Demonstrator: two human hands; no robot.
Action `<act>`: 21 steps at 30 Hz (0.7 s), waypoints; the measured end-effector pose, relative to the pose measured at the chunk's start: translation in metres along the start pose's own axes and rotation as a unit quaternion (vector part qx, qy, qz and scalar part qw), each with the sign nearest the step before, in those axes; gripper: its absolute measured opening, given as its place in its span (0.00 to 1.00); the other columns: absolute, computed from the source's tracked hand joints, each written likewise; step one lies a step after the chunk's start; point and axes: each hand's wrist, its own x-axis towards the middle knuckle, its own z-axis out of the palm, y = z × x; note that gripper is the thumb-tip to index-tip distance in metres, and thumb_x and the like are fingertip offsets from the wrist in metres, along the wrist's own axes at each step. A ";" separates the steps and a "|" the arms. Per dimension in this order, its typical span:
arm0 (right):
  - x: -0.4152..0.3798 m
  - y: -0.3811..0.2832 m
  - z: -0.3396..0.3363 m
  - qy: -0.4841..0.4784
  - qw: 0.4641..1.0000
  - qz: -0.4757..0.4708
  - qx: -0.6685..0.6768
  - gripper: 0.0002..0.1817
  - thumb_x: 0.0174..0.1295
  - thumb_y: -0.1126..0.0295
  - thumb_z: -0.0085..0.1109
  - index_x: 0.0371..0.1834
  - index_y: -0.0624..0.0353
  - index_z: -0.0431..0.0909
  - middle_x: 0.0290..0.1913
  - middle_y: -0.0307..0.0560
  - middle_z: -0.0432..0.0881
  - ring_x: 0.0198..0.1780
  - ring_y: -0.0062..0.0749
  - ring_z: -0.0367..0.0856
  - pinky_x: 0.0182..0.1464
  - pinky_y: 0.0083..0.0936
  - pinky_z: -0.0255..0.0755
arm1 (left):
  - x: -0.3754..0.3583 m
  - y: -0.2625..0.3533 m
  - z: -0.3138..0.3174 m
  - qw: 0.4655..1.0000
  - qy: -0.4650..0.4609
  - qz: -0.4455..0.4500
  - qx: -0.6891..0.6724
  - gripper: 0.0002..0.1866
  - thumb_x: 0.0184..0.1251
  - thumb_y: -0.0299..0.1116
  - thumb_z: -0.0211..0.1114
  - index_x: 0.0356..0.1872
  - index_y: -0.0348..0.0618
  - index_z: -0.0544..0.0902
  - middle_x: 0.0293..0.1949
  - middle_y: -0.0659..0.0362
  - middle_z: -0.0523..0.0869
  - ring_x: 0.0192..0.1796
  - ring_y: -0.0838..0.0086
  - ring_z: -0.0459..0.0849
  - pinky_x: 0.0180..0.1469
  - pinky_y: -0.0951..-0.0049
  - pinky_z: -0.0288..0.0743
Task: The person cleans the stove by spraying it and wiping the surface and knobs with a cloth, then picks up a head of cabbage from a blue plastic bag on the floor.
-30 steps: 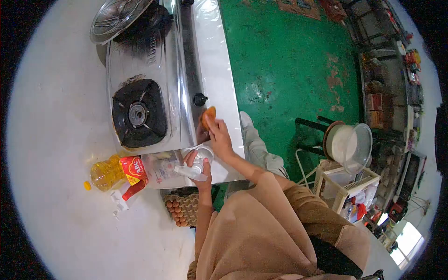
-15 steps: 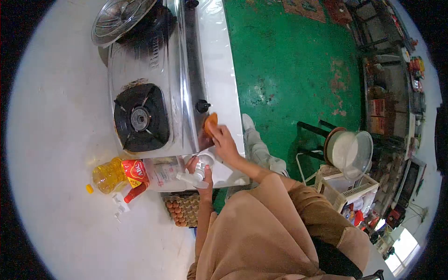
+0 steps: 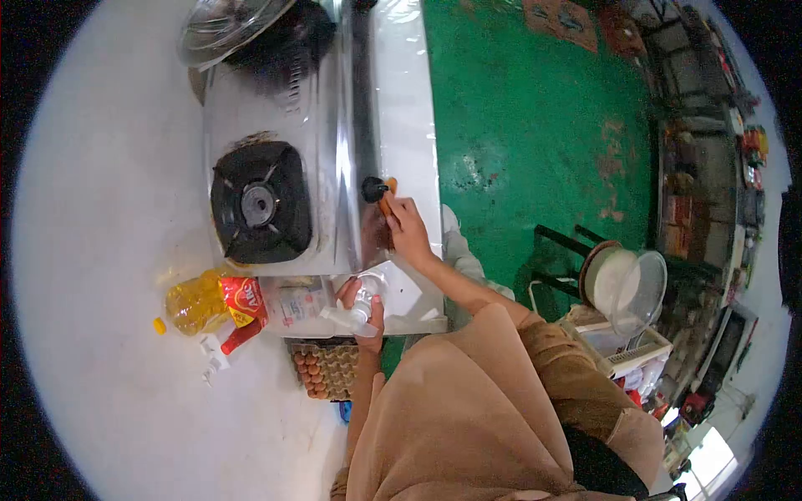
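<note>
My right hand grips an orange sponge against the front panel of a gas stove, right beside the black knob. My fingers and the knob partly cover the sponge. In my left hand is a whitish spray bottle, tilted, my fingers wrapped round it near the stove's corner. The stove's near burner has a black square pan support with nothing on it.
A metal lid rests over the far burner. Beside the stove lie an oil bottle, a red-labelled ABC pack and a clear plastic container. Egg trays sit below. A stool with tubs stands right.
My right hand has slid the sponge along the stove's front panel, away from me, up to the knob. The left hand keeps its hold on the spray bottle. The view has shifted slightly.
</note>
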 end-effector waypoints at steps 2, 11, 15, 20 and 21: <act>-0.027 -0.007 0.000 -0.012 1.000 -0.018 0.007 0.32 0.59 0.84 0.51 0.68 0.52 0.63 0.46 0.53 0.70 0.48 0.45 0.73 0.51 0.28 0.69 | 0.001 0.001 -0.003 1.000 -0.005 -0.007 0.028 0.21 0.55 0.28 0.65 0.51 0.38 0.75 0.52 0.50 0.72 0.56 0.59 0.71 0.60 0.61 0.64; -0.030 -0.059 -0.005 -0.169 0.894 -0.345 -0.231 0.34 0.47 0.72 0.61 0.64 0.51 0.68 0.49 0.55 0.71 0.51 0.51 0.71 0.52 0.43 0.68 | 0.007 0.002 -0.002 0.999 0.032 0.021 0.035 0.20 0.51 0.34 0.69 0.44 0.35 0.80 0.47 0.47 0.79 0.50 0.57 0.78 0.54 0.62 0.71; -0.011 -0.100 0.012 -0.281 0.829 -0.408 -0.262 0.31 0.46 0.65 0.62 0.58 0.58 0.72 0.49 0.50 0.72 0.54 0.47 0.69 0.55 0.42 0.66 | 0.005 0.006 -0.003 0.997 0.056 0.023 0.057 0.19 0.50 0.33 0.70 0.44 0.36 0.79 0.45 0.47 0.78 0.48 0.57 0.78 0.51 0.63 0.72; -0.008 -0.118 0.048 -0.324 0.742 -0.499 -0.308 0.26 0.52 0.67 0.51 0.57 0.63 0.72 0.47 0.48 0.70 0.53 0.43 0.68 0.54 0.39 0.66 | -0.001 0.001 -0.009 0.998 0.038 -0.043 -0.029 0.24 0.51 0.30 0.71 0.48 0.34 0.72 0.44 0.50 0.77 0.47 0.60 0.79 0.47 0.65 0.74; -0.010 -0.121 0.056 -0.332 0.732 -0.508 -0.310 0.26 0.52 0.67 0.51 0.57 0.63 0.72 0.47 0.48 0.70 0.53 0.43 0.68 0.54 0.39 0.66 | -0.004 0.004 -0.013 0.997 0.052 -0.046 -0.034 0.24 0.51 0.30 0.71 0.48 0.34 0.72 0.44 0.50 0.77 0.47 0.60 0.79 0.47 0.65 0.74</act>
